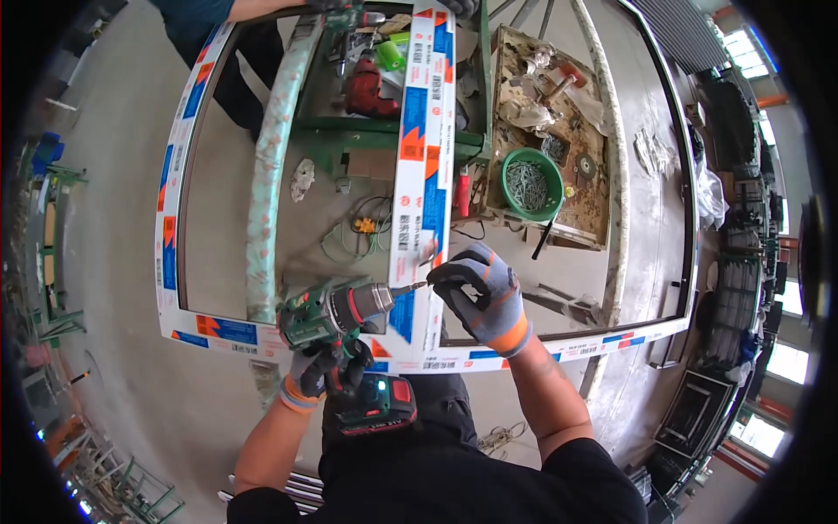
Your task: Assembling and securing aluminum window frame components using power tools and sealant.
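My left hand [325,371], in a grey and black glove, is wrapped round the grip of a green cordless drill [325,313]. The drill points right, and its bit [408,288] lies over the middle bar [425,157] of a large window frame [489,356] covered in printed protective film. At the bit's tip, my right hand [484,297] has its gloved thumb and fingers pinched together. Whatever sits between those fingertips is too small to make out. The drill's battery [377,406] hangs close to my body.
Beneath the frame, a worn tray [580,218] carries a green bowl of screws [531,185] and a hammer [563,83]. A red power tool [371,92] rests on a green stand [349,135]. Across the frame, a co-worker [196,35] has another drill [352,19]. Padded rails [271,201] support the frame.
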`<act>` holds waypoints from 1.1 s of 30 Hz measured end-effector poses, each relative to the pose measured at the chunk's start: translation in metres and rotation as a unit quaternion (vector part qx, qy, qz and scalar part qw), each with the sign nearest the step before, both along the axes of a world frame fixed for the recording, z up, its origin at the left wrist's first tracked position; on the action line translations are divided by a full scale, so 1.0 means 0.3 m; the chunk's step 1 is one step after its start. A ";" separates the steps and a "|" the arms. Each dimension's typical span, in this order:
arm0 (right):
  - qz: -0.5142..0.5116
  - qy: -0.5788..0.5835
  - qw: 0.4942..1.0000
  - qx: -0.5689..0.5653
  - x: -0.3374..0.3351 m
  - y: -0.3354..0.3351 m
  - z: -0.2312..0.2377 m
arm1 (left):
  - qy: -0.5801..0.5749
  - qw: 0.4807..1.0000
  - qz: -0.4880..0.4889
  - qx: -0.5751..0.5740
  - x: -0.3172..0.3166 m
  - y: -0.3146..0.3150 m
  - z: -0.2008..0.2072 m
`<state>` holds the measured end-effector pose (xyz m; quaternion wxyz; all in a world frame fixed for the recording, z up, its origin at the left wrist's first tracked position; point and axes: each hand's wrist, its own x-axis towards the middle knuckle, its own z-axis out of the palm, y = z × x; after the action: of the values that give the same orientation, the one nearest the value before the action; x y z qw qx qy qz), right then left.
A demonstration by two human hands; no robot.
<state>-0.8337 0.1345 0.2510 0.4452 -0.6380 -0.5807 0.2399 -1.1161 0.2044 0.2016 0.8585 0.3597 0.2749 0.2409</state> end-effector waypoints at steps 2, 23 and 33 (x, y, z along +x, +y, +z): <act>-0.002 0.011 1.000 0.014 -0.128 0.024 0.001 | -0.044 0.995 -0.082 -0.033 -0.167 0.052 -0.058; 0.025 0.120 0.981 -0.151 -0.285 0.129 -0.102 | 0.008 0.985 -0.117 -0.123 -0.313 0.283 -0.097; 0.012 0.220 0.952 -0.211 -0.171 0.261 -0.112 | -0.003 0.985 -0.155 -0.075 -0.294 0.410 -0.138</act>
<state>-0.8851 0.2127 0.2173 0.4142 -0.6415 -0.4120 0.4971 -1.2042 0.3273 0.1601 0.9108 0.3316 0.2307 0.0850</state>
